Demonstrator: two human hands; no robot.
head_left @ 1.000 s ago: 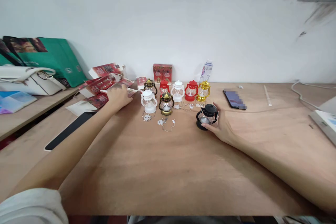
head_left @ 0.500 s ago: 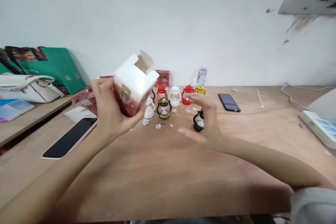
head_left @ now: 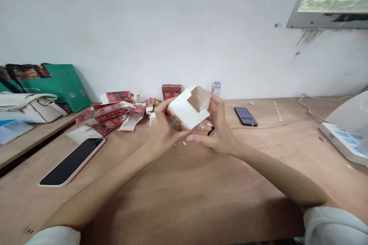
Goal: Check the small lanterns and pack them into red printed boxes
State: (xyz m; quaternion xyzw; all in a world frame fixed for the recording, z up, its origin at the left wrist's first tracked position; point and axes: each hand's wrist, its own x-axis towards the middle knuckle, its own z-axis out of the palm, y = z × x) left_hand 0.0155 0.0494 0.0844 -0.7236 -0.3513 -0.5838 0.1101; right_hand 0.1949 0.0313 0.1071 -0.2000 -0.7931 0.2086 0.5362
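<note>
Between my two hands is a small cardboard box, its white end facing me with a dark opening and a flap. My left hand is closed round its left side, fingers behind and thumb beneath. On the right side my right hand grips it, with fingers along the edge and thumb stretched below. The box and hands cover most of the small lanterns; only a dark piece shows beside my right hand. A bent wire handle lies on the table just below the hands.
Flattened red boxes are piled left of centre, and an upright red box stands by the wall near a bottle. A pink-edged phone lies left, a dark phone right. A white device sits far right.
The box has moved right and down to the middle, and my right hand has come in to grip it. The view has turned slightly, and the lanterns are now mostly covered.
</note>
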